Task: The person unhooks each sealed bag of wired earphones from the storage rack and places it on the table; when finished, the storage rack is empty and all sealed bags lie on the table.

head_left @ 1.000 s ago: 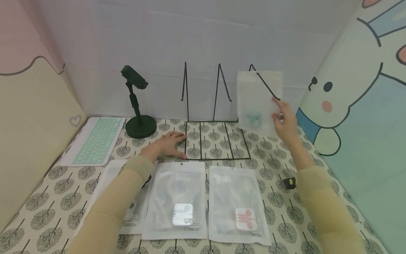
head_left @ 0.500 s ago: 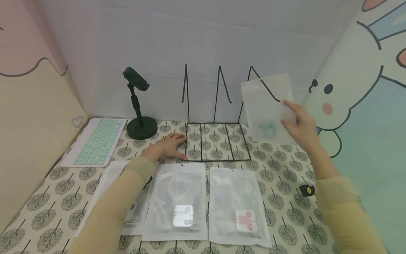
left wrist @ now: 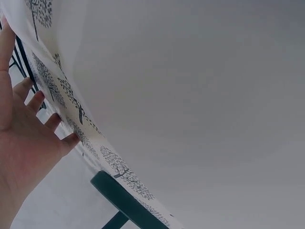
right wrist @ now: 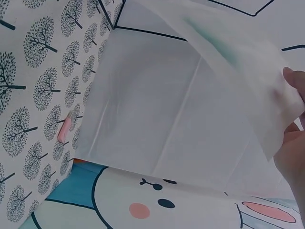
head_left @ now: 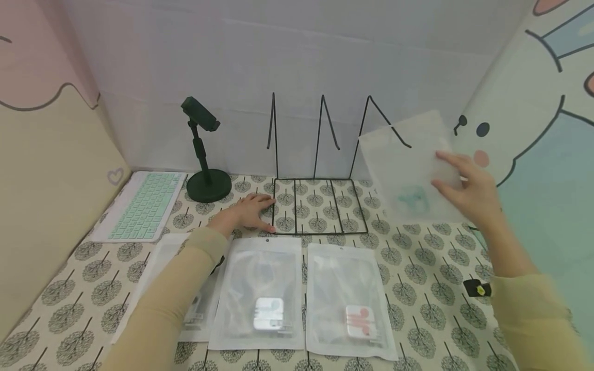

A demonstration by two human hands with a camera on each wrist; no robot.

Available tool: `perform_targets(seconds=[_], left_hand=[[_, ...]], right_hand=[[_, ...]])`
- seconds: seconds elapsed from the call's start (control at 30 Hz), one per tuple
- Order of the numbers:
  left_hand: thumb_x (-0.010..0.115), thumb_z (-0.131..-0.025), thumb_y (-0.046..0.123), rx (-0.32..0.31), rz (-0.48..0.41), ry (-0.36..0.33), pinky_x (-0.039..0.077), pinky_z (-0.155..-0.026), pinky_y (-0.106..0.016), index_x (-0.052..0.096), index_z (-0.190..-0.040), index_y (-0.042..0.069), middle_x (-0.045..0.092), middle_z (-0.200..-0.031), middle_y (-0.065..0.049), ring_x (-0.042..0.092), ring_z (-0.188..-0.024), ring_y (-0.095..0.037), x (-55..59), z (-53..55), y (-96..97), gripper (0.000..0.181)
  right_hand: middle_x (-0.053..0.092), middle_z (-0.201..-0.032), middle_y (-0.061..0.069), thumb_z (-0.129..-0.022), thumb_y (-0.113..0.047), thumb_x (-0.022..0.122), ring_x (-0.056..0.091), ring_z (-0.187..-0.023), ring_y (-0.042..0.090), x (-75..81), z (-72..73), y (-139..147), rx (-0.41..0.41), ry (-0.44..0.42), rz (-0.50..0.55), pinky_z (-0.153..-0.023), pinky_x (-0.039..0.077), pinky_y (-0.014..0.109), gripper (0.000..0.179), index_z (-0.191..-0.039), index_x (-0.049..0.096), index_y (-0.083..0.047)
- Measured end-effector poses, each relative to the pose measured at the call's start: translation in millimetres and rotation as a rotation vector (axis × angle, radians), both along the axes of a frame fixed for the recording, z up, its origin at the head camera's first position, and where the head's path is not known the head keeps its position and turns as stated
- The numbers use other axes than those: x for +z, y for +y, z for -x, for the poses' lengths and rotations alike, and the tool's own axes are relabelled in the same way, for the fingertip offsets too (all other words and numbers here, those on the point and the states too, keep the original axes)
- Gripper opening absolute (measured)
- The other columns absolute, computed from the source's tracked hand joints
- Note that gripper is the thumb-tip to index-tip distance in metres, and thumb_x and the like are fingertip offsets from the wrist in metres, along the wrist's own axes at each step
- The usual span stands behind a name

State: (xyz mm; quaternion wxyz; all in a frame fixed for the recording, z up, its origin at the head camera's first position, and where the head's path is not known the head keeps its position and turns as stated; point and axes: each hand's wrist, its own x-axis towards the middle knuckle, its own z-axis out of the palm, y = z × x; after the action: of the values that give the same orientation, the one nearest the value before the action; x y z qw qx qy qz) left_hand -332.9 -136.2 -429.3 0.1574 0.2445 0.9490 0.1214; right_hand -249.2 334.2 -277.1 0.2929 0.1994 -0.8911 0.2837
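Note:
My right hand [head_left: 473,190] pinches the right edge of a translucent white pouch [head_left: 408,159] between thumb and fingers. A teal shape shows through the pouch's lower part. The pouch is tilted, raised above the table at the rack's right-hand hook; the front of that hook [head_left: 401,138] lies across its face near the top edge. In the right wrist view the pouch [right wrist: 238,76] bends by the fingertips. My left hand [head_left: 250,211] rests with spread fingers at the left side of the black wire rack's base [head_left: 320,233], touching the frame.
Two clear-fronted pouches, one with a blue-grey print [head_left: 257,273] and one with a red print [head_left: 343,278], lie in front. Another pouch [head_left: 162,257] is partly under the left forearm. A dark green stand [head_left: 209,185] and a mint keyboard [head_left: 144,206] stand at left.
My right hand has moved right and slightly down, drawing the pouch the same way along the hook and tilting it. My left hand has stayed on the rack base.

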Motion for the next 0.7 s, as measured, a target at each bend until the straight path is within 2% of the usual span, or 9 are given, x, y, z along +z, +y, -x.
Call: perform_targets(seconds=[0.13,0.2,0.3,0.43,0.53,0.7], left_hand=[[0.062,-0.077,0.066,0.004,0.014,-0.001,0.009,-0.111,-0.065,0.017,-0.152,0.022,0.011,-0.159,-0.006,0.006,-0.144,-0.037,-0.3,0.7,-0.3,0.098],[0.062,-0.077,0.066,0.008,0.014,-0.004,0.009,-0.111,-0.065,0.017,-0.152,0.022,0.011,-0.159,-0.006,0.006,-0.144,-0.036,-0.3,0.8,-0.4,0.098],[0.063,-0.077,0.066,0.015,0.015,-0.007,0.009,-0.112,-0.064,0.017,-0.152,0.023,0.011,-0.159,-0.005,0.005,-0.144,-0.035,0.0,0.7,0.6,0.098],[0.064,-0.077,0.065,0.013,0.004,-0.011,0.009,-0.112,-0.064,0.018,-0.152,0.023,0.011,-0.159,-0.006,0.005,-0.144,-0.036,0.7,0.4,1.6,0.098],[0.064,-0.077,0.064,0.008,-0.004,-0.014,0.009,-0.112,-0.064,0.018,-0.152,0.022,0.012,-0.159,-0.007,0.005,-0.144,-0.037,1.3,-0.1,1.6,0.098],[0.064,-0.077,0.065,0.015,0.0,-0.022,0.008,-0.112,-0.063,0.017,-0.152,0.023,0.011,-0.159,-0.005,0.004,-0.144,-0.036,1.3,-0.3,1.1,0.099]], right_hand=[[0.051,-0.124,-0.03,-0.071,0.007,0.077,0.046,-0.11,-0.016,6.2,-8.4,2.0,0.006,0.06,-0.015,-0.08,0.039,-0.002,0.063,-0.128,0.061,-0.016],[0.052,-0.121,-0.032,-0.069,0.01,0.077,0.048,-0.108,-0.017,8.9,-12.0,4.3,0.02,0.07,-0.016,-0.079,0.039,-0.002,0.063,-0.126,0.062,-0.014],[0.054,-0.121,-0.03,-0.068,0.012,0.077,0.05,-0.106,-0.016,11.6,-18.3,9.8,0.05,0.065,-0.018,-0.078,0.041,-0.001,0.063,-0.125,0.063,-0.011],[0.057,-0.119,-0.023,-0.066,0.014,0.076,0.055,-0.091,-0.012,13.5,-27.6,17.0,0.106,0.088,-0.026,-0.069,0.043,0.0,0.059,-0.121,0.064,-0.004],[0.057,-0.111,-0.022,-0.067,0.013,0.075,0.051,-0.076,-0.01,15.0,-36.2,19.4,0.131,0.102,-0.046,-0.064,0.041,-0.001,0.055,-0.119,0.064,0.001],[0.058,-0.112,-0.018,-0.071,0.011,0.073,0.045,-0.063,-0.006,18.3,-50.5,21.2,0.188,0.075,-0.062,-0.059,0.04,0.001,0.051,-0.121,0.062,0.003]])
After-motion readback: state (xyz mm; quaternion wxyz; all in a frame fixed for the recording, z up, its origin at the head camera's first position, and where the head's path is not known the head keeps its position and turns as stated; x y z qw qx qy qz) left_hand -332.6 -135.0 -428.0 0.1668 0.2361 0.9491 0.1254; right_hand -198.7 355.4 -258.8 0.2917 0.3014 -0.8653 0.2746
